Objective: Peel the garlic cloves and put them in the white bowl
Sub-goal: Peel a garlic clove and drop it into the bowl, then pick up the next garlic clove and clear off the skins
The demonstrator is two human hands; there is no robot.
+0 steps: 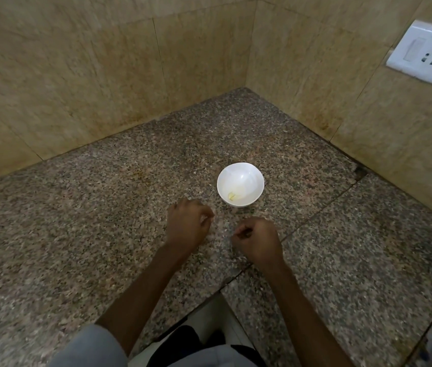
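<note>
Grey sleeve point(95, 348) and both bare forearms enter from the lower edge and reach over a speckled granite countertop point(90, 207).

Left hand point(187, 226): knuckles up, fingers curled under, with a small pale piece point(205, 220) pinched at the fingertips. Whether it is a clove or loose skin cannot be told.

Right hand point(258, 241): also curled, thumb drawn in against the forefinger. Whether it holds anything cannot be told. The two hands sit near each other without touching.

White bowl point(246, 203): upright on the counter just beyond the hands, nearer the left hand's fingertips and clear of both. It holds one peeled garlic clove point(232, 196), pale yellow, lying low against the near-left inner wall. The rest of the interior shows only white glaze and reflections.

Edges: a diagonal seam point(315, 215) crosses the counter from the right wall toward the person and passes beside the right hand. The counter's near edge forms an inward corner between the forearms. Beige tiled walls point(103, 75) close the far side and the right side and meet in a corner behind the bowl. A white socket plate point(424, 51) is set in the right wall. Bare counter extends to the left of the hands, behind the bowl and to its right.
</note>
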